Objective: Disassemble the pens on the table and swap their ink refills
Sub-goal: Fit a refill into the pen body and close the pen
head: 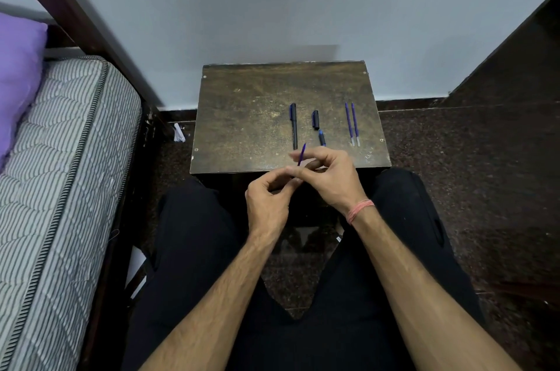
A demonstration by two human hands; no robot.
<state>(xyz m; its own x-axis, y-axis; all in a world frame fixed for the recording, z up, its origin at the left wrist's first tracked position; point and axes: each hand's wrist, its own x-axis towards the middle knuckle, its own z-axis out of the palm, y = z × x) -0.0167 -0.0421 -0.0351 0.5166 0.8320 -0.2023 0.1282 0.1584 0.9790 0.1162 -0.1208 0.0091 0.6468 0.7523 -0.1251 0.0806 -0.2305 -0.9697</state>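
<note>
Two refills point(352, 123) lie side by side at the table's point(242, 116) 3 o'clock, with a capped pen point(294, 125), a loose cap point(315, 119) and a barrel piece point(321, 138) near centre, suggesting disassembly is well along and reassembly remains. At 6 o'clock, the left hand point(268, 201) and right hand point(328, 172) meet, fingers pinched on a third refill point(301, 154) tilted toward 1 o'clock.

Table point(242, 116) left half is bare, open for a hand to pass. Capped pen point(294, 125), loose cap point(315, 119) and short pen piece point(321, 138) crowd the middle; two refills point(352, 125) lie near the right edge. Wall point(272, 7) closes off the far side, mattress point(60, 158) the left.
</note>
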